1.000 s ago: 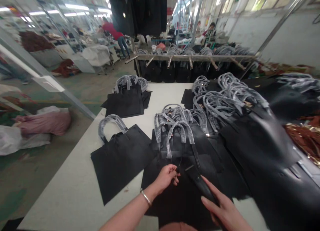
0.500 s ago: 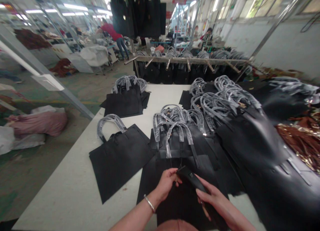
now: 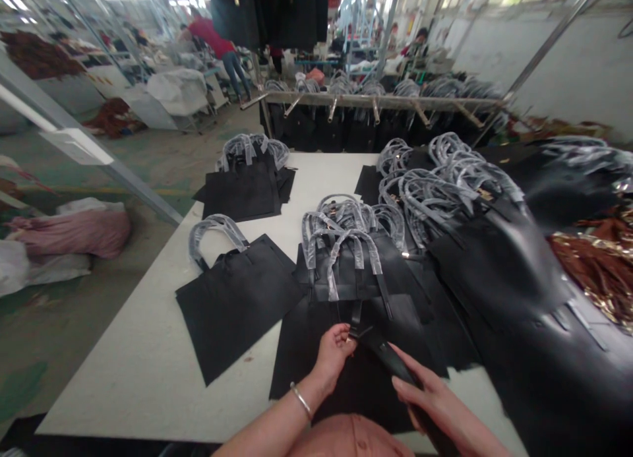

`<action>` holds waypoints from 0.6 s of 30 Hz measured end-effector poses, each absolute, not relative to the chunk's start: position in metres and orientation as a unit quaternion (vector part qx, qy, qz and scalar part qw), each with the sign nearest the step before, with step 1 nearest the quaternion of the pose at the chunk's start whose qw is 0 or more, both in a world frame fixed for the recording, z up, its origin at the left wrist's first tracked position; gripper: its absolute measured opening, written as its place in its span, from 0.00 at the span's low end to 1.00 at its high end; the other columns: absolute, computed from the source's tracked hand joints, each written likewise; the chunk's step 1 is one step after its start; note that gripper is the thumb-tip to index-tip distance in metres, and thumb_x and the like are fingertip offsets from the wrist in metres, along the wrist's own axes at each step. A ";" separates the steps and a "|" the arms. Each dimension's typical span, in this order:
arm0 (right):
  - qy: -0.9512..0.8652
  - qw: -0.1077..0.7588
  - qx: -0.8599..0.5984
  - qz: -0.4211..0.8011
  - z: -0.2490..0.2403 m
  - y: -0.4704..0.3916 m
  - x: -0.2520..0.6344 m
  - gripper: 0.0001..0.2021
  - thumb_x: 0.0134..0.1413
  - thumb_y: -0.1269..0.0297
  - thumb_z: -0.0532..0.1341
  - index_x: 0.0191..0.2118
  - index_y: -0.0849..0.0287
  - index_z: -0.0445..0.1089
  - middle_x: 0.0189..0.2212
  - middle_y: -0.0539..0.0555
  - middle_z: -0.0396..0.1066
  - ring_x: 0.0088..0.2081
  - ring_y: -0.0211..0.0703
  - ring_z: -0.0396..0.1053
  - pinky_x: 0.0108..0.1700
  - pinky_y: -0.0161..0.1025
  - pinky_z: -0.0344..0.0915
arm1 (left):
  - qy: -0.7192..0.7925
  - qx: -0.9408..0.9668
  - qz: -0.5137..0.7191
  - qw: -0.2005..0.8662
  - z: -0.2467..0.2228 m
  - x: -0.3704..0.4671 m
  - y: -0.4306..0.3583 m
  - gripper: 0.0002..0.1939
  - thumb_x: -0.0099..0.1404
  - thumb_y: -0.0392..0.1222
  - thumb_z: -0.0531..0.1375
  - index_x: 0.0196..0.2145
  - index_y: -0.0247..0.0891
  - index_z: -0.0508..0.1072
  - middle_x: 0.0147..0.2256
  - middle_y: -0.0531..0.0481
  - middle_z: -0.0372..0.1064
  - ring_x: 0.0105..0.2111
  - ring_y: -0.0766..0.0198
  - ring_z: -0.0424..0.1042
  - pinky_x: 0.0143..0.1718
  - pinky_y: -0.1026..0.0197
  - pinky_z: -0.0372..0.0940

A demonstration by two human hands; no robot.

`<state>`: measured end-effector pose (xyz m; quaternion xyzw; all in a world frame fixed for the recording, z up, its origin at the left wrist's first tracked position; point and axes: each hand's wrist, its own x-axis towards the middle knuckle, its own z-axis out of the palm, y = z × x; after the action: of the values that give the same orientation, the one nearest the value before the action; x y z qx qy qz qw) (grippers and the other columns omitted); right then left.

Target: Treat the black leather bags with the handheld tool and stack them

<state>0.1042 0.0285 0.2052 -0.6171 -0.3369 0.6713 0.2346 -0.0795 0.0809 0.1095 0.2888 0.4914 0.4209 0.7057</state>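
Note:
My right hand [image 3: 429, 392] is wrapped around a long black handheld tool [image 3: 388, 359], shaped much like a hair clipper. The tool's head points up and left, towards my left hand [image 3: 335, 353]. My left fingers are pinched together by a short black strap [image 3: 356, 310], close to the tool's tip; what lies between them is too small to make out. Under both hands lies a flat black bag [image 3: 301, 351]. Just beyond, black bags with plastic-wrapped handles [image 3: 346, 236] are stacked.
Another black bag [image 3: 242, 299] lies at left on the pale table [image 3: 133, 351]. Further bags [image 3: 242, 190] sit at the far left. A large heap of black bags [image 3: 499, 272] covers the right side. Behind the table stands a metal rail [image 3: 346, 101] with hanging bags.
The view has tipped down, so the scene sits higher. The tool's head has turned against the short strap by my left fingers, and the strap now shows more.

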 end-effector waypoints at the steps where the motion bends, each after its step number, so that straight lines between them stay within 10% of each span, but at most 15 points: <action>1: -0.335 0.233 -0.616 0.674 0.205 0.029 0.103 0.41 0.47 0.50 0.64 0.65 0.57 0.52 0.19 0.43 0.64 0.14 0.32 0.59 0.16 0.30 0.54 | 0.495 0.300 0.417 0.701 0.109 -0.078 0.080 0.17 0.49 0.39 0.68 0.37 0.33 0.73 0.29 0.50 0.70 0.27 0.68 0.66 0.30 0.65 0.59; 18: -0.327 0.299 -0.659 0.607 0.206 0.044 0.107 0.39 0.51 0.49 0.62 0.66 0.54 0.49 0.21 0.43 0.65 0.15 0.33 0.62 0.18 0.32 0.58 | 0.509 0.352 0.396 0.678 0.114 -0.073 0.083 0.16 0.51 0.40 0.66 0.38 0.32 0.78 0.28 0.49 0.72 0.25 0.69 0.64 0.28 0.66 0.57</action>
<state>0.1067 0.0440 0.2064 -0.6594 -0.3274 0.6071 0.2992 -0.0730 0.0826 0.1145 0.3520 0.5086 0.3964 0.6784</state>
